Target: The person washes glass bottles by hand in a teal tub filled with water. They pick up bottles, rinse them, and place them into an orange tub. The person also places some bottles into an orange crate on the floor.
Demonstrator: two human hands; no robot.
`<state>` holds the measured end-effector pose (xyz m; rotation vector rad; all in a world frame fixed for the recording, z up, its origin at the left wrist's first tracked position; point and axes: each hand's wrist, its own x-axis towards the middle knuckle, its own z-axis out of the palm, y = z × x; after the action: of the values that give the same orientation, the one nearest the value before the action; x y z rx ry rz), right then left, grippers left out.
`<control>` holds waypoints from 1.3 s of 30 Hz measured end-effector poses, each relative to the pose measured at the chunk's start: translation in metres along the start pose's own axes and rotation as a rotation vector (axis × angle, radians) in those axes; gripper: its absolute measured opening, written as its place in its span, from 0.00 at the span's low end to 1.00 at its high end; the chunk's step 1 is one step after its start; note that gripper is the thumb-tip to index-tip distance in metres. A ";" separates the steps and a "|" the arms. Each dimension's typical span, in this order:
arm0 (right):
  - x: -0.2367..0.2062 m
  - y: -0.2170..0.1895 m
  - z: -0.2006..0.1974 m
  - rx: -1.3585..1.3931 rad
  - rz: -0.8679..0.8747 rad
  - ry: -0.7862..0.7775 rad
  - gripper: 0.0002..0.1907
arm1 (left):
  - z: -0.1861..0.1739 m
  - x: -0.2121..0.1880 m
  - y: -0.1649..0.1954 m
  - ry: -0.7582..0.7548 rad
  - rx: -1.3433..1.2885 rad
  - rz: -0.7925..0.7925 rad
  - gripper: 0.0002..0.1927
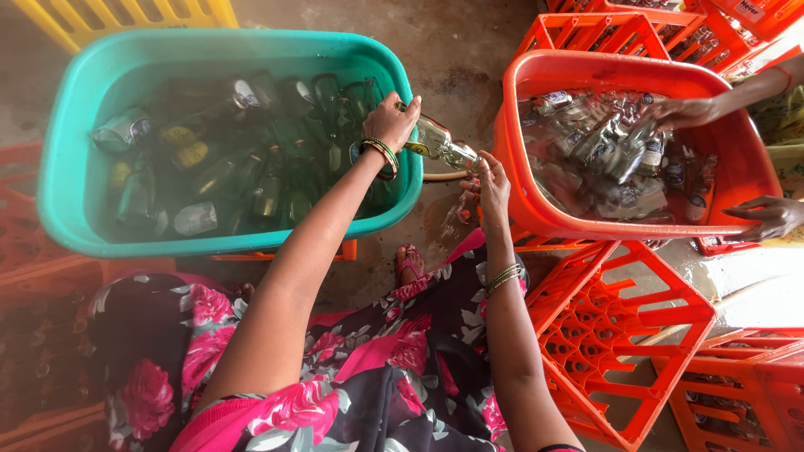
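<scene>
- One teal plastic wash tub (pixel 67 209), holding many submerged glass bottles; exact count unclear.
- One orange plastic tub (pixel 745 159), likewise full.
- One clear glass bottle (pixel 440 144) held up.
- Four hands visible.

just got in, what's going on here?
A person holds a clear glass bottle between two tubs: the left hand grips its base end, the right hand is at its neck end. The teal tub on the left holds many bottles in water. The orange tub on the right also holds bottles, and another person's hand reaches into it. Empty orange crates sit around.
</scene>
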<state>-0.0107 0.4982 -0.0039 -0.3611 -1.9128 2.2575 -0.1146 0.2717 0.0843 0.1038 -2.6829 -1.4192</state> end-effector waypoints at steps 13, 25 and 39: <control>-0.017 -0.032 0.017 0.032 -0.369 0.084 0.27 | 0.037 -0.047 -0.049 -0.045 -0.941 -0.446 0.17; 0.007 0.000 -0.006 0.342 -0.201 0.079 0.22 | 0.025 -0.039 -0.026 0.112 -0.479 -0.110 0.17; 0.008 0.005 -0.001 0.149 -0.100 0.113 0.20 | 0.014 -0.014 -0.019 0.212 -0.195 0.156 0.19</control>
<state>-0.0177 0.5003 -0.0091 -0.3564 -1.6591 2.2459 -0.1025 0.2738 0.0602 0.0257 -2.3185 -1.5173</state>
